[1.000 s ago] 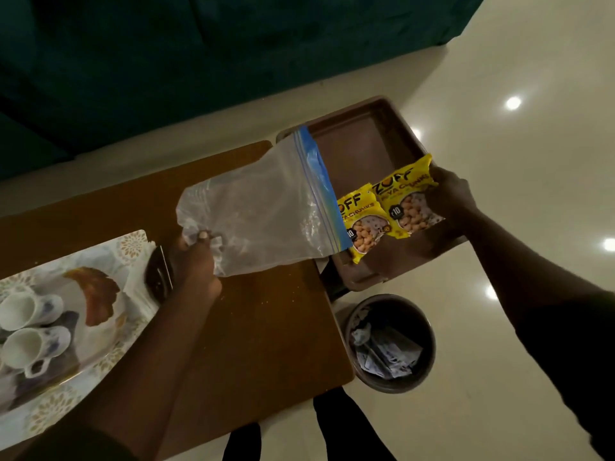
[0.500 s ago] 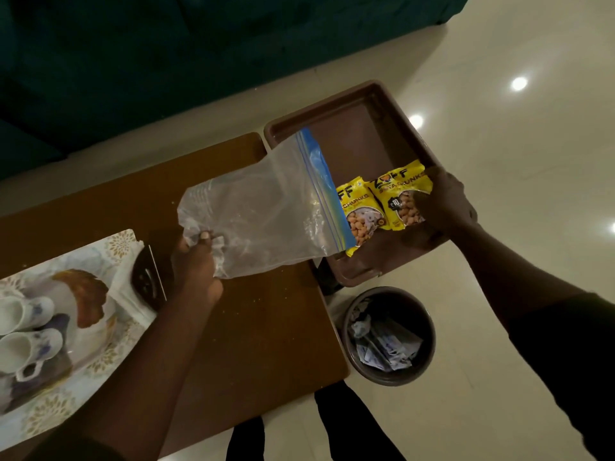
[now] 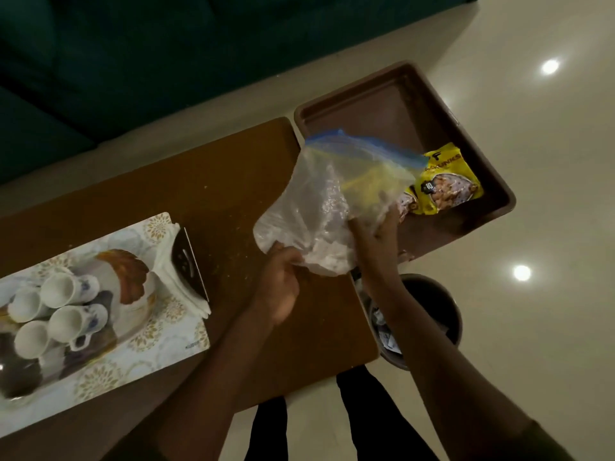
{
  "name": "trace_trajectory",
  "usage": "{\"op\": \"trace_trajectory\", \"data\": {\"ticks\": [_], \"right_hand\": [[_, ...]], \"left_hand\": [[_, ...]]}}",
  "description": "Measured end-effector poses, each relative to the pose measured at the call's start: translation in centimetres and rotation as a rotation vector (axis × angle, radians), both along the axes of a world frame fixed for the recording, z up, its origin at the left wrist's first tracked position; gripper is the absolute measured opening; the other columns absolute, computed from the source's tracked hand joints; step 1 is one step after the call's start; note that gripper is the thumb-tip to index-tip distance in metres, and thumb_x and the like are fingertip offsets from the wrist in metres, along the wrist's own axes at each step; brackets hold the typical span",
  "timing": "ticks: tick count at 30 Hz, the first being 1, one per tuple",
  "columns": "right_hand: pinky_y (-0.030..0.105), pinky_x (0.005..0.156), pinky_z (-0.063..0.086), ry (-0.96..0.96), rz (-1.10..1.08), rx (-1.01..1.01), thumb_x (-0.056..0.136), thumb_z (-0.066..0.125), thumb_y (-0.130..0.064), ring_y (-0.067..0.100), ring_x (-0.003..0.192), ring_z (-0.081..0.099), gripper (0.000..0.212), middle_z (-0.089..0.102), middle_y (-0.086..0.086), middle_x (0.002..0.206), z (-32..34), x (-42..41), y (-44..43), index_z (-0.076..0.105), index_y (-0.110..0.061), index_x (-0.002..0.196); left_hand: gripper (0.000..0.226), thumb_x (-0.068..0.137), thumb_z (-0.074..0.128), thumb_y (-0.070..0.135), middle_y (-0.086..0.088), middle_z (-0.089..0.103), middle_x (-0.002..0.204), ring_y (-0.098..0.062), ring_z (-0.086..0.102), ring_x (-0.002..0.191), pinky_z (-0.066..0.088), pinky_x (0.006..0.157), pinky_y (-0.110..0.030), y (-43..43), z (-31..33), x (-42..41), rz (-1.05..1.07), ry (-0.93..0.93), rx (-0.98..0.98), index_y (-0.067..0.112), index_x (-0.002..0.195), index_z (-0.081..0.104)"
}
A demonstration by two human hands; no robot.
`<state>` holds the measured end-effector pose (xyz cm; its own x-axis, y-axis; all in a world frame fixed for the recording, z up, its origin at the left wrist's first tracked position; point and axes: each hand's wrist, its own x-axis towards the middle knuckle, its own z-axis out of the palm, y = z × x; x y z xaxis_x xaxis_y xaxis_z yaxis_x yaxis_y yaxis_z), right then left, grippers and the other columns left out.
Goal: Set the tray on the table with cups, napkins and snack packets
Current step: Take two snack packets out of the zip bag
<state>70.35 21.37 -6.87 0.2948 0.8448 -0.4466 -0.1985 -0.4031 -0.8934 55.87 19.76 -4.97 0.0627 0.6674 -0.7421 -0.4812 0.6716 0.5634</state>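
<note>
A clear zip bag [image 3: 319, 201] with a blue seal hangs over the table's right end, its mouth pointing up and right. My left hand [image 3: 281, 277] pinches its lower corner. My right hand [image 3: 377, 227] grips its right side. Yellow snack packets [image 3: 446, 184] lie in the brown tub [image 3: 399, 104] just beyond the bag, one partly hidden behind it. On the left, a patterned tray [image 3: 173, 341] holds several white cups [image 3: 63, 314] lying on their sides. A stack of white napkins [image 3: 168, 261] leans in a dark holder [image 3: 189, 261] at the tray's right end.
The brown wooden table [image 3: 233, 181] shows crumbs near the middle. A round waste bin [image 3: 449, 314] with crumpled paper stands on the pale floor below the tub. A dark green sofa [image 3: 133, 61] runs along the far side. My legs show under the table's near edge.
My right hand let go of the yellow packets, which now lie in the brown tub, and moved left onto the bag. The bag's mouth swung upward.
</note>
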Motion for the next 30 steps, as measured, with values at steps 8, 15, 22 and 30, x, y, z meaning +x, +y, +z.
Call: {"op": "trace_trajectory", "data": {"ticks": [8,15,22,30], "right_hand": [[0.027,0.046,0.046,0.012,0.055,-0.081,0.065,0.045,-0.004,0.023,0.058,0.053,0.024,0.052,0.013,0.069,2.3,3.6,1.3,0.061,-0.016,0.078],[0.020,0.041,0.043,0.010,0.252,-0.236,0.088,0.040,0.013,0.021,0.045,0.055,0.034,0.057,0.010,0.053,1.3,1.1,-0.2,0.063,-0.005,0.069],[0.047,0.067,0.059,-0.179,0.353,0.065,0.085,0.058,0.009,0.027,0.089,0.069,0.059,0.057,0.007,0.128,0.4,0.1,-0.6,0.039,-0.026,0.130],[0.040,0.089,0.056,-0.160,0.506,-0.082,0.070,0.079,-0.035,0.018,0.105,0.065,0.054,0.067,0.003,0.114,0.7,-0.6,-0.4,0.062,-0.017,0.119]], "left_hand": [[0.031,0.086,0.062,0.045,-0.002,0.054,0.126,-0.021,0.056,0.114,0.049,0.089,-0.044,0.4,-0.4,-5.9,0.133,0.418,0.064,0.029,0.110,0.051],[0.042,0.067,0.080,0.022,0.006,0.067,0.109,-0.015,0.067,0.095,0.056,0.067,-0.036,2.4,-0.3,-8.1,-0.302,-0.010,0.114,0.031,0.100,0.055],[0.039,0.075,0.072,-0.007,-0.014,0.060,0.119,-0.026,0.063,0.098,0.058,0.067,-0.023,2.1,-1.1,-10.2,-0.310,0.367,0.199,0.022,0.099,0.063],[0.107,0.055,0.085,-0.001,-0.006,0.018,0.156,-0.026,0.021,0.145,0.034,0.113,-0.053,1.9,0.3,-11.9,-0.645,0.250,0.053,0.040,0.139,0.034]]}}
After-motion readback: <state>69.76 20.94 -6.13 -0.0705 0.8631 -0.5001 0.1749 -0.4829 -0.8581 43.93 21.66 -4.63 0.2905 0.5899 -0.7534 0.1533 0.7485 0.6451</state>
